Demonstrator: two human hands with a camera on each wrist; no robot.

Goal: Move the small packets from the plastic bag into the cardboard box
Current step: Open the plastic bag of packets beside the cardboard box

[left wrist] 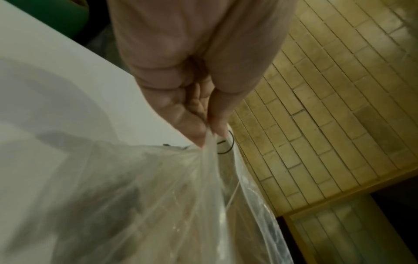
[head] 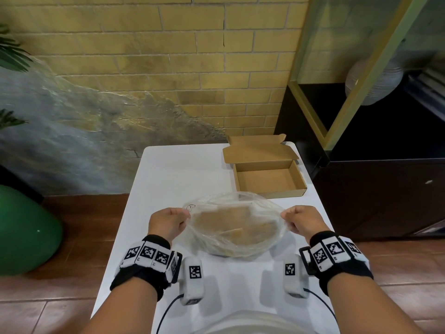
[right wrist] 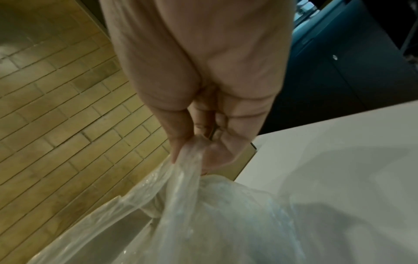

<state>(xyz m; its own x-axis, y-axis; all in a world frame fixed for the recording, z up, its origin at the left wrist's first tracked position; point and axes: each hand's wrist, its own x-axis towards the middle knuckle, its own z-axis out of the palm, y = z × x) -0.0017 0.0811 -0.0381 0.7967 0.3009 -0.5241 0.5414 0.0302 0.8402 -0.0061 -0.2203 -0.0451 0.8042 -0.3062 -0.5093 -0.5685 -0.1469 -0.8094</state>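
A clear plastic bag [head: 234, 227] lies on the white table [head: 173, 169], its mouth stretched wide between my two hands. Brown packets [head: 226, 219] show through the film inside it. My left hand [head: 168, 222] pinches the bag's left rim; in the left wrist view the left hand [left wrist: 203, 135] has the film [left wrist: 172, 205] bunched between thumb and fingers. My right hand [head: 302, 221] pinches the right rim, and in the right wrist view the right hand [right wrist: 192, 148] grips the gathered plastic [right wrist: 203, 223]. The open cardboard box [head: 267, 179] stands empty behind the bag at the table's far right, lid folded back.
A dark cabinet [head: 375, 189] stands close to the table's right side. A yellow brick wall [head: 168, 56] rises behind. A green rounded object [head: 24, 227] sits on the floor at the left. Bare tabletop lies left of the box.
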